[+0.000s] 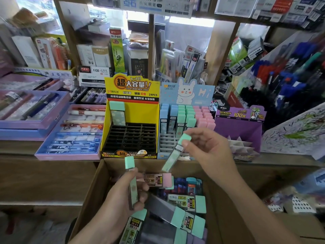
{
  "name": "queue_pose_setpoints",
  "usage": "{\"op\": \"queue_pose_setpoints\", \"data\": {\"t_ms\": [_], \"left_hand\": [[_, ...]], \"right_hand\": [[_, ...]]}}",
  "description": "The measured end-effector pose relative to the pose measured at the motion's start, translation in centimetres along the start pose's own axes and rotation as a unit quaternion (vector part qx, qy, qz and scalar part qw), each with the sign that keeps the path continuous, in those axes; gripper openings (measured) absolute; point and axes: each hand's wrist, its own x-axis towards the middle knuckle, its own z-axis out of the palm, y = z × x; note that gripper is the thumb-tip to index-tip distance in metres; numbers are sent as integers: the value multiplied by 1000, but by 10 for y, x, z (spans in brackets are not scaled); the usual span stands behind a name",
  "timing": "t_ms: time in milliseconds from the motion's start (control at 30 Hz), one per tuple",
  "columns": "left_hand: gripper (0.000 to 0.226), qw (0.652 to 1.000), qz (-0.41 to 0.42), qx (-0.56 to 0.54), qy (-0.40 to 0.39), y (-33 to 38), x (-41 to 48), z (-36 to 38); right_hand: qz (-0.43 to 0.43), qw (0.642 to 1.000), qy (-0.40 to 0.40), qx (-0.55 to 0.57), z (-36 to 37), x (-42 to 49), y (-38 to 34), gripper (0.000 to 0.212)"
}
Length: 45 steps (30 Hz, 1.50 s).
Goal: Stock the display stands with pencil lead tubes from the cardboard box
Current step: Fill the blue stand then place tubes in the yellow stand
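Stocking barely begins: yellow stand (140, 113) holds a single tube (117, 113); your left grip (123, 196) pinches an upright tube (131, 173), right grip (207, 147) a tilted tube (174, 155).

You face a wooden counter (44, 182) beneath brown shelf uprights (222, 50). Daylight glares through the pane (191, 22) behind. Stationery boxes (98, 57) crowd every ledge.

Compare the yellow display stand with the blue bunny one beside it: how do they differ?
The yellow stand holds just one mint-capped tube at its back left; the blue bunny stand holds rows of blue, mint and pink caps. The yellow stand's slot grid is black, the blue bunny stand's grey. Both sit side by side, with empty front slots.
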Motion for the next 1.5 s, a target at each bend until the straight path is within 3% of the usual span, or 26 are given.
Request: {"op": "queue_pose_setpoints", "data": {"t_ms": [200,300,933,1267,1500], "left_hand": [[36,1000,-2,-25,18,4,-6,2],[37,1000,2,-16,18,5,-8,3],[33,1000,-7,-6,-14,4,-2,-6],[34,999,-14,2,-33,4,-2,-5],[35,999,-1,4,-37,4,-4,-6]], "right_hand": [[-104,980,25,-167,-16,30,-7,34],[-142,964,32,-224,-21,44,-4,25],[-119,932,-21,-341,-25,61,-4,14],[-210,870,42,-444,-20,74,21,5],[-217,851,38,-477,-20,69,20,14]]}}
